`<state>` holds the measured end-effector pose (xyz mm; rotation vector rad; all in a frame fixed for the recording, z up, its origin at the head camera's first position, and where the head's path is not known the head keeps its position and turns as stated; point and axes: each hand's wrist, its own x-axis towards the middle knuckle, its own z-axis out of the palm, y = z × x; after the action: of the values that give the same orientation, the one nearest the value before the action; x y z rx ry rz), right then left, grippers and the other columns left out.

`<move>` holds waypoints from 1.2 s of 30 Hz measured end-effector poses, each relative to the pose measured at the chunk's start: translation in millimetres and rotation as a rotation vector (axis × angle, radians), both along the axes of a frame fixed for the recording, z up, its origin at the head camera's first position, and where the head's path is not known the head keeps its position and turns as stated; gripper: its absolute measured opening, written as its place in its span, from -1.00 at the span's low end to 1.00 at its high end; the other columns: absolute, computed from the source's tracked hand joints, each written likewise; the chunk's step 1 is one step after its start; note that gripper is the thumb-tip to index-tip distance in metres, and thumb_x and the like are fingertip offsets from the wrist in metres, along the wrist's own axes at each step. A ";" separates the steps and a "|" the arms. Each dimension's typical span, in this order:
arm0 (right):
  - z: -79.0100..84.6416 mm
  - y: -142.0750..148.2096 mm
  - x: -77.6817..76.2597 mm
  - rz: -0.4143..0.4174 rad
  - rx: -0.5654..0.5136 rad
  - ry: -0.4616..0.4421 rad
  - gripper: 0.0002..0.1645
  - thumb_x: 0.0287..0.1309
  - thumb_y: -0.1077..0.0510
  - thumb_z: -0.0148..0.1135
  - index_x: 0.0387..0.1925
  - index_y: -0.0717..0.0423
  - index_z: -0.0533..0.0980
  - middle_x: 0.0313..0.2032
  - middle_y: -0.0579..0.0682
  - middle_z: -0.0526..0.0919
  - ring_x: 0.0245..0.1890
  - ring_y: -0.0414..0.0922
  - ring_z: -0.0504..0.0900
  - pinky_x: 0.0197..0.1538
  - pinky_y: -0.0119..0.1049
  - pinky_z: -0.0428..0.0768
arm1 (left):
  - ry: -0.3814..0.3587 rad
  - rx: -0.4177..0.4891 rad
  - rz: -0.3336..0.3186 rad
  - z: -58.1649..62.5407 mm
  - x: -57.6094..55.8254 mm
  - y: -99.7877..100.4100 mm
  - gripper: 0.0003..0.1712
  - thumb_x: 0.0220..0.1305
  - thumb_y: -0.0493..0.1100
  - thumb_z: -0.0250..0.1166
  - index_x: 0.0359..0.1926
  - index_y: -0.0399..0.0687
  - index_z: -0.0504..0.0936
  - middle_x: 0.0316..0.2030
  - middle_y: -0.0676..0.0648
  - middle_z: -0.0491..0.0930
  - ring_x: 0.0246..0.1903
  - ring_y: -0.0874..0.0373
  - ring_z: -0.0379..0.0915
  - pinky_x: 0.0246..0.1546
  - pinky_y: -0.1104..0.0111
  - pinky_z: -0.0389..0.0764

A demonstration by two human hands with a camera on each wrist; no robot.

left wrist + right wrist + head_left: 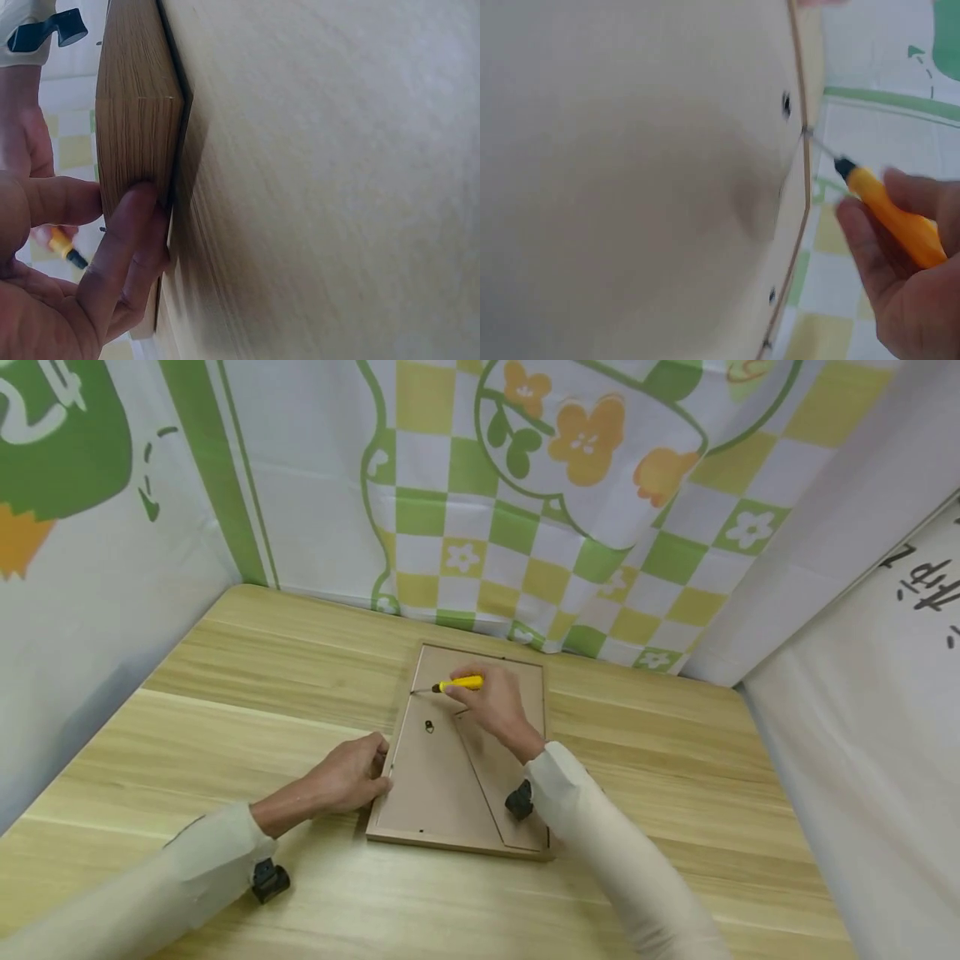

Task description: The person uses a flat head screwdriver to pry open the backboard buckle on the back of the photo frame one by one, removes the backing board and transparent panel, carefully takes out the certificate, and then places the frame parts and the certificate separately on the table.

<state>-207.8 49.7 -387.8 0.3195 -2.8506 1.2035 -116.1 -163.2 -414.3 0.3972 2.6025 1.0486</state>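
A picture frame lies face down, its beige backing board upward, with small dark tabs along the edges. My right hand pinches a yellow-handled screwdriver above the board. The screwdriver's thin shaft points left, its tip at a dark tab on the left edge; the right wrist view shows the tip at the board's rim. My left hand grips the frame's left side, its fingers on the wood-grain outer edge. A small metal hanging ring and a fold-flat stand are on the backing.
The frame lies on a light wood-grain table. Behind it hangs a green, yellow and white checked curtain; white printed cloth hangs at the right side. A black wrist camera sits at the left sleeve.
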 end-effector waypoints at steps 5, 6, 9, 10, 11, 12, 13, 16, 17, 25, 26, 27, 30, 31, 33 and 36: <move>0.7 14.8 0.6 0.101 0.209 -0.047 -0.69 0.14 0.15 0.41 -0.07 0.14 0.70 -0.06 0.05 0.75 -0.02 -0.04 0.68 0.00 -0.20 0.67 | -0.002 0.006 -0.002 -1.4 0.4 -1.0 -0.66 0.19 -0.35 0.30 -0.03 -0.36 0.45 -0.22 -0.21 0.63 -0.32 0.11 0.55 -0.41 0.36 0.56; 0.1 16.8 1.0 0.120 0.234 -0.052 -0.68 0.14 0.16 0.41 -0.06 0.15 0.70 -0.05 0.06 0.75 -0.01 -0.03 0.68 0.02 -0.19 0.66 | -0.001 0.005 -0.003 -1.6 0.5 -1.2 -0.66 0.19 -0.35 0.30 -0.03 -0.36 0.45 -0.22 -0.20 0.63 -0.32 0.11 0.55 -0.40 0.35 0.56; -2.6 22.2 2.8 0.151 0.274 -0.031 -0.69 0.14 0.16 0.41 -0.06 0.14 0.70 -0.05 0.06 0.75 0.03 -0.03 0.68 0.08 -0.18 0.64 | -0.005 0.006 -0.003 -2.0 0.5 -1.3 -0.66 0.20 -0.35 0.30 -0.03 -0.35 0.46 -0.21 -0.20 0.64 -0.31 0.10 0.55 -0.38 0.34 0.57; -3.3 24.0 3.3 0.154 0.280 -0.011 -0.69 0.14 0.15 0.41 -0.07 0.13 0.70 -0.05 0.06 0.75 0.04 -0.02 0.67 0.10 -0.17 0.63 | -0.007 0.006 -0.003 -1.9 0.4 -1.1 -0.66 0.20 -0.35 0.30 -0.03 -0.35 0.45 -0.21 -0.20 0.64 -0.31 0.10 0.55 -0.38 0.33 0.57; -3.9 26.2 4.1 0.154 0.286 0.013 -0.71 0.13 0.15 0.41 -0.08 0.12 0.71 -0.06 0.05 0.75 0.03 -0.03 0.68 0.10 -0.17 0.63 | -0.008 0.007 -0.002 -1.9 0.4 -0.9 -0.66 0.20 -0.35 0.30 -0.03 -0.34 0.45 -0.21 -0.20 0.64 -0.31 0.10 0.55 -0.38 0.33 0.57; -4.1 28.6 5.1 0.152 0.282 0.027 -0.71 0.13 0.15 0.41 -0.09 0.12 0.72 -0.06 0.05 0.76 0.01 -0.02 0.68 0.09 -0.16 0.63 | -0.008 0.007 -0.001 -1.8 0.3 -0.7 -0.66 0.19 -0.35 0.30 -0.03 -0.34 0.45 -0.21 -0.20 0.64 -0.31 0.10 0.54 -0.38 0.33 0.57; -4.3 31.2 6.1 0.147 0.273 0.042 -0.72 0.14 0.14 0.41 -0.10 0.12 0.72 -0.07 0.05 0.76 0.00 -0.02 0.69 0.08 -0.15 0.63 | -0.010 0.008 0.000 -1.7 0.4 -0.4 -0.66 0.19 -0.35 0.30 -0.03 -0.34 0.45 -0.21 -0.20 0.64 -0.31 0.10 0.54 -0.38 0.34 0.56; -3.3 41.5 10.9 0.122 0.211 0.033 -0.72 0.18 0.13 0.37 -0.07 0.13 0.71 -0.05 0.05 0.75 0.00 -0.01 0.68 0.07 -0.13 0.63 | -0.014 0.010 0.001 -1.2 0.6 0.1 -0.66 0.19 -0.35 0.29 -0.02 -0.35 0.45 -0.21 -0.21 0.63 -0.34 0.11 0.52 -0.40 0.35 0.55; -2.5 45.9 13.2 0.112 0.187 0.027 -0.71 0.20 0.13 0.35 -0.06 0.14 0.70 -0.05 0.06 0.75 0.01 -0.01 0.68 0.08 -0.12 0.63 | -0.015 0.012 0.001 -1.1 0.7 0.1 -0.66 0.19 -0.35 0.29 -0.02 -0.35 0.45 -0.21 -0.22 0.63 -0.34 0.11 0.52 -0.41 0.35 0.54; 5.6 93.4 29.6 -0.053 0.042 0.077 -0.70 0.18 0.15 0.37 -0.06 0.15 0.70 -0.09 0.15 0.75 -0.10 0.03 0.74 -0.15 -0.12 0.70 | -0.026 0.016 0.005 0.1 0.9 0.4 -0.65 0.20 -0.35 0.29 -0.01 -0.35 0.44 -0.21 -0.22 0.63 -0.38 0.13 0.48 -0.45 0.37 0.50; 6.3 100.8 31.1 -0.081 0.046 0.089 -0.70 0.17 0.14 0.38 -0.06 0.14 0.70 -0.09 0.15 0.75 -0.10 0.04 0.74 -0.17 -0.12 0.70 | -0.030 0.019 0.006 0.2 0.9 0.4 -0.65 0.20 -0.35 0.29 -0.01 -0.35 0.44 -0.21 -0.22 0.62 -0.38 0.13 0.48 -0.45 0.37 0.50; 6.9 108.3 32.9 -0.110 0.047 0.097 -0.69 0.16 0.13 0.39 -0.05 0.12 0.70 -0.08 0.14 0.75 -0.10 0.04 0.74 -0.18 -0.13 0.70 | -0.032 0.020 0.007 0.4 1.0 0.5 -0.65 0.20 -0.35 0.29 -0.01 -0.35 0.44 -0.20 -0.22 0.62 -0.38 0.13 0.48 -0.45 0.37 0.50; 6.4 132.9 37.7 -0.176 0.051 0.112 -0.67 0.16 0.11 0.40 -0.04 0.11 0.70 -0.07 0.14 0.75 -0.10 0.06 0.74 -0.24 -0.17 0.68 | -0.036 0.023 0.006 1.3 1.1 0.7 -0.65 0.20 -0.35 0.29 -0.01 -0.34 0.44 -0.19 -0.22 0.62 -0.37 0.12 0.49 -0.44 0.37 0.52; 5.1 141.1 39.3 -0.198 0.052 0.112 -0.67 0.16 0.11 0.39 -0.03 0.11 0.69 -0.09 0.14 0.75 -0.09 0.07 0.74 -0.23 -0.18 0.69 | -0.037 0.024 0.005 1.5 1.1 0.8 -0.65 0.20 -0.35 0.29 -0.01 -0.34 0.44 -0.19 -0.22 0.62 -0.36 0.12 0.50 -0.43 0.37 0.52; 1.3 157.3 42.4 -0.234 0.049 0.112 -0.66 0.17 0.11 0.38 -0.02 0.12 0.69 -0.11 0.15 0.76 -0.14 0.07 0.75 -0.31 -0.28 0.66 | -0.037 0.022 0.005 2.0 1.1 0.9 -0.65 0.20 -0.35 0.29 -0.01 -0.34 0.44 -0.18 -0.23 0.63 -0.35 0.12 0.51 -0.42 0.36 0.54; -6.7 180.1 47.7 -0.295 0.078 0.116 -0.65 0.18 0.10 0.38 -0.02 0.14 0.68 -0.11 0.17 0.76 -0.16 0.08 0.75 -0.38 -0.45 0.57 | -0.038 0.026 0.006 1.4 1.1 0.9 -0.65 0.20 -0.34 0.29 -0.01 -0.34 0.44 -0.18 -0.23 0.63 -0.32 0.10 0.53 -0.40 0.35 0.56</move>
<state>-160.2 229.8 -394.5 -0.0300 -2.7255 0.9862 -114.9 -162.3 -412.9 0.3716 2.5609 1.0821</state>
